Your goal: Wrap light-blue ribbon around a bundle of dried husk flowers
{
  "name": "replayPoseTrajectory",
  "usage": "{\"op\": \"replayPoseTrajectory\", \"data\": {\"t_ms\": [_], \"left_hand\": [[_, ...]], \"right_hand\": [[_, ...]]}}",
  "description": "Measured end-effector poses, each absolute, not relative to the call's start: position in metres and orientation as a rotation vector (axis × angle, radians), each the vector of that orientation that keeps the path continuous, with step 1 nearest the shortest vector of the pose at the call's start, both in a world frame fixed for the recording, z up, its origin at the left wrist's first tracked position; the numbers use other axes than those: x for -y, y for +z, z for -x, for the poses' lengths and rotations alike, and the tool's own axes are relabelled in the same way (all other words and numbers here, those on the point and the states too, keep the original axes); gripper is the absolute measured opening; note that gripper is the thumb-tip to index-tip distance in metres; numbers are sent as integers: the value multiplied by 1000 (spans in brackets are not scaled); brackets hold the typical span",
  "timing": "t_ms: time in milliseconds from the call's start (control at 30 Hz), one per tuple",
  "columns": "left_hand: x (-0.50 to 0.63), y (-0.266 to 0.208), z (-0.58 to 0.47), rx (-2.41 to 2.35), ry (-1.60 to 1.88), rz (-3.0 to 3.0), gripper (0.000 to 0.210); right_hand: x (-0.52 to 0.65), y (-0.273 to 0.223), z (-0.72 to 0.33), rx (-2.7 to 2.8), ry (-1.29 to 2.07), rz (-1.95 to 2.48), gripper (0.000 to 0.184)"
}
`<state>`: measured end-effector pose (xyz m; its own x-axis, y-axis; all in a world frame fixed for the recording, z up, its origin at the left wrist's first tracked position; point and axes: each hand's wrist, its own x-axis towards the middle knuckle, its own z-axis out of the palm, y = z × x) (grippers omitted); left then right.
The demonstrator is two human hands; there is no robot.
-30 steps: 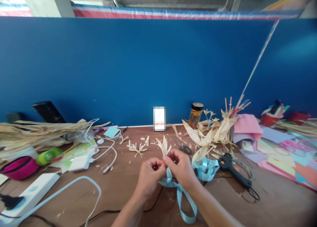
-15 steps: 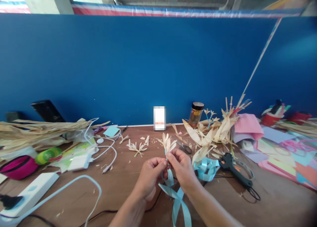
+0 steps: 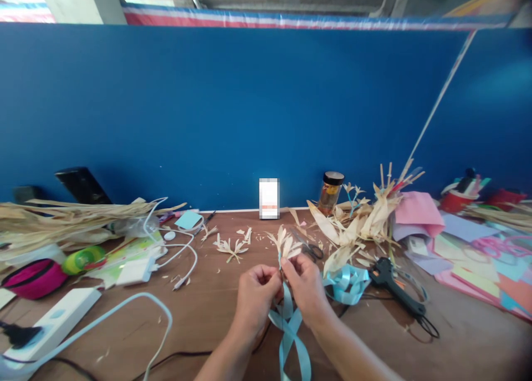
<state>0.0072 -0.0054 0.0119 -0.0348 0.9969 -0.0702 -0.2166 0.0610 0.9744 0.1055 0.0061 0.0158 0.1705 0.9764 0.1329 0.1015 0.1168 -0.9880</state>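
Husk flower [image 3: 283, 241] upright above bench [image 3: 199, 314], between both hands. Right hand [image 3: 305, 284] pinching its base; left hand [image 3: 258, 295] clamped on its stem just below. Blue ribbon [image 3: 286, 300] trails beneath, looped. Scissors [image 3: 313, 251] behind right hand; glue gun [image 3: 397, 288] farther right.

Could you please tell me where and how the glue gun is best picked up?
Probably by its handle, coming from the near right: the glue gun lies on the table with that handle slanting that way, away from the ribbon pile beside its other end.
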Motion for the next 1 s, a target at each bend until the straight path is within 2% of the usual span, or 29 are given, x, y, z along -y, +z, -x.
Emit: {"op": "replayPoseTrajectory", "data": {"t_ms": [600, 1000], "left_hand": [[4, 3, -13, -1182, 1366, -937, 18], [4, 4, -10, -1173, 1403, -1009, 19]], "right_hand": [[-3, 6, -97, 1141, 840, 1391, 32], [-1, 5, -95, 1171, 737, 1311, 30]]}}
